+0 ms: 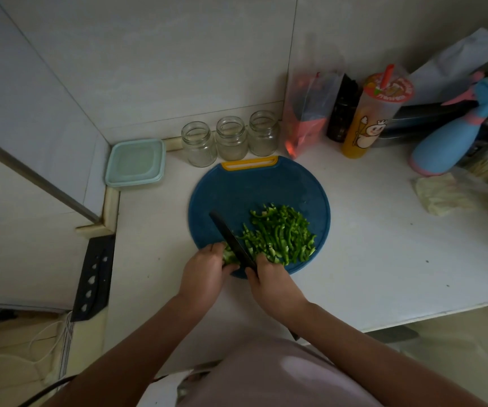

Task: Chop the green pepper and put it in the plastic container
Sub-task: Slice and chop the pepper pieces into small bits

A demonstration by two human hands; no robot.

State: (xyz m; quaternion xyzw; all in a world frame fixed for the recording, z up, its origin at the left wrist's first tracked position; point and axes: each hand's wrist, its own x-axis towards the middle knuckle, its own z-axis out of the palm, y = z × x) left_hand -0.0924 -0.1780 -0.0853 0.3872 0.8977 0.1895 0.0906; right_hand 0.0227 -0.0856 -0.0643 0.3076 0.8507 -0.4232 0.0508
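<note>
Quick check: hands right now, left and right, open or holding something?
Left hand: curled round the uncut piece of green pepper.
Right hand: grips the black knife by its handle.

The person wears a pale pink-lilac top (281, 377), which fills the bottom centre of the frame. Its cloth is plain and smooth, with a lighter sheen near the middle. The left forearm (137, 342), at lower left, and the right forearm (339, 327), at lower right, are bare as far as the frame shows them. The left hand (204, 270) and right hand (269, 282), at lower centre, are bare too. Dim light blurs the nails and finer detail.
</note>
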